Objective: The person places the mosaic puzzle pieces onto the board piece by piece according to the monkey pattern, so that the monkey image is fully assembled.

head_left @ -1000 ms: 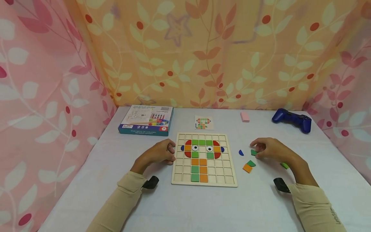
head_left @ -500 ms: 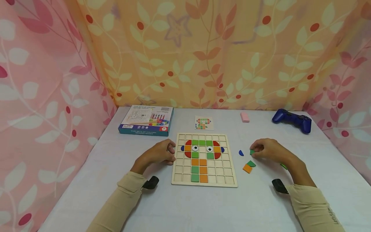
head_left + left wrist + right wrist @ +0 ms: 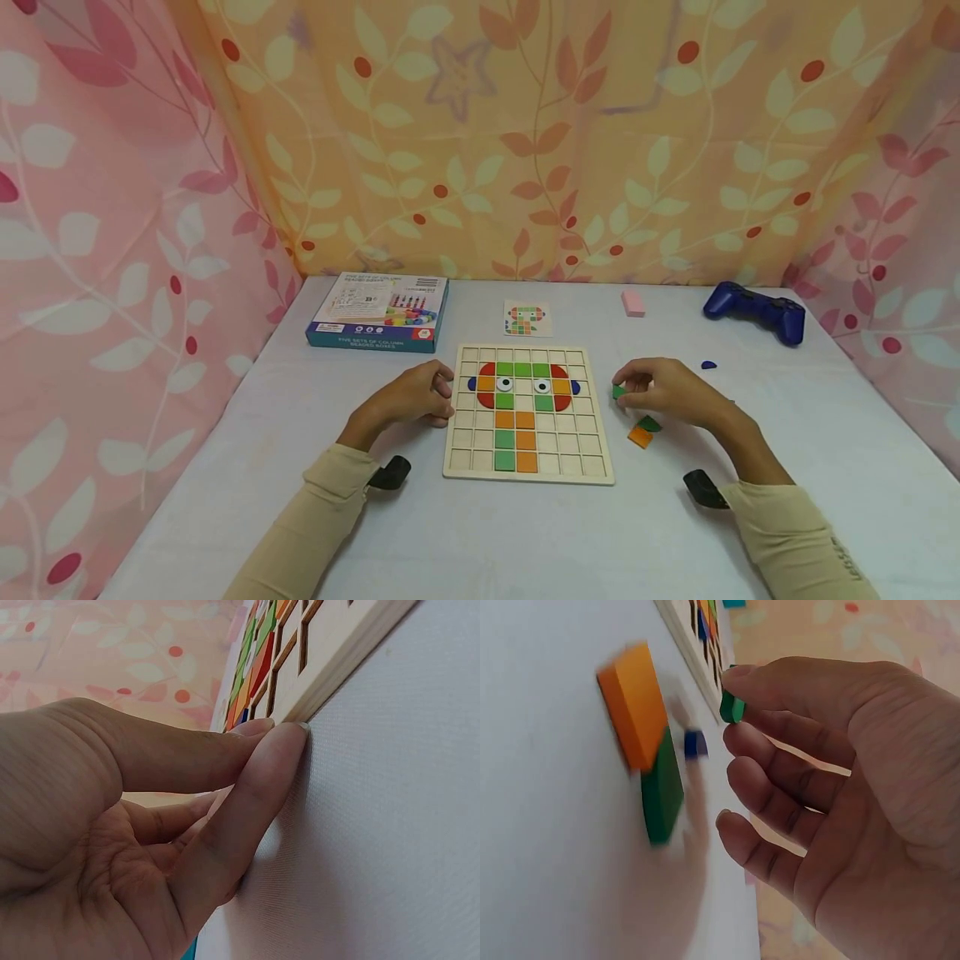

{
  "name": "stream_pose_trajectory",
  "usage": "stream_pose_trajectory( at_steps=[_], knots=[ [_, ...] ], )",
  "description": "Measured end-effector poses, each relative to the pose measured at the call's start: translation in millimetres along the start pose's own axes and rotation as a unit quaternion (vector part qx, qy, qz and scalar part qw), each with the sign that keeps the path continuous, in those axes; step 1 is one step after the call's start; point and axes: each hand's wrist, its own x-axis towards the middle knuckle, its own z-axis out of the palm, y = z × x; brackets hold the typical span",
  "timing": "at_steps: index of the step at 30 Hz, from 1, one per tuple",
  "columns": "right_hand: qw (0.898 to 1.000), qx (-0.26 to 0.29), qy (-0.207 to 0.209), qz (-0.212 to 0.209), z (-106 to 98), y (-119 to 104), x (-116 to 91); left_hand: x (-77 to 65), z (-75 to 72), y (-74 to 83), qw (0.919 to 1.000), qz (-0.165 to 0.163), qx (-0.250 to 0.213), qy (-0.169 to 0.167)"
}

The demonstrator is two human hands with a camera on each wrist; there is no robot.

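Note:
A square wooden grid board [image 3: 570, 442] holds coloured tiles arranged as a face with two eye pieces above a column. My left hand [image 3: 412, 392] is at its left edge, thumb and fingertip right against the wooden side in the left wrist view. Just right of the board, my right hand [image 3: 667, 387] pinches a small green tile [image 3: 733, 706] between thumb and index finger, its other fingers loosely curled. Below that hand lie an orange square tile [image 3: 640, 437] and a dark green rounded tile [image 3: 650, 424], touching. A blue piece [image 3: 695, 744] sits beyond them in the right wrist view.
A picture card [image 3: 528, 317] lies behind the board. At the back left is a boxed toy set [image 3: 378, 312]. A pink block [image 3: 633, 303], a blue game controller [image 3: 754, 312] and another blue half-round piece [image 3: 708, 365] lie toward the back right.
My right hand has picked up the green tile and moved left toward the board. It now covers one blue piece and uncovers another farther back. The left hand and board have stayed put.

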Motion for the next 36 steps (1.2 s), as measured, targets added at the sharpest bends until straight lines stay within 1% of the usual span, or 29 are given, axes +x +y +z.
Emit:
stream_pose_trajectory(
  at_steps=[6, 12, 16, 19, 24, 26, 30, 36],
  knots=[
    [1.0, -0.001, -0.016, -0.006, 17.3, -21.8, 3.6, 1.2, -0.2, -0.4, 1.0, -0.001, -0.004, -0.001],
    [0.999, 0.006, -0.026, -0.031, 35.0, -43.4, 4.4, 1.6, 0.0, -0.8, 1.0, 0.003, -0.006, -0.002],
    [0.998, 0.006, -0.03, -0.048, 46.3, -53.7, 4.6, 1.6, 0.0, -0.9, 1.0, 0.004, -0.005, -0.002],
    [0.997, 0.008, -0.034, -0.063, 53.9, -60.1, 4.7, 1.4, 0.2, -0.7, 1.0, 0.0, -0.007, -0.001],
    [0.996, 0.01, -0.051, -0.074, 64.2, -69.9, 2.5, 0.1, 0.6, 0.5, 1.0, -0.006, -0.007, 0.002],
    [0.995, 0.006, -0.056, -0.08, 67.5, -73.2, 1.4, -0.1, 0.8, 0.8, 1.0, -0.004, -0.004, 0.001],
    [0.993, -0.005, -0.061, -0.102, 71.6, -78.7, 0.4, 0.0, 1.2, 1.0, 1.0, -0.002, -0.003, 0.001],
    [0.991, -0.009, -0.069, -0.117, 75.2, -80.4, 0.8, -0.1, 0.7, -0.3, 1.0, 0.002, -0.005, 0.002]
  ],
)
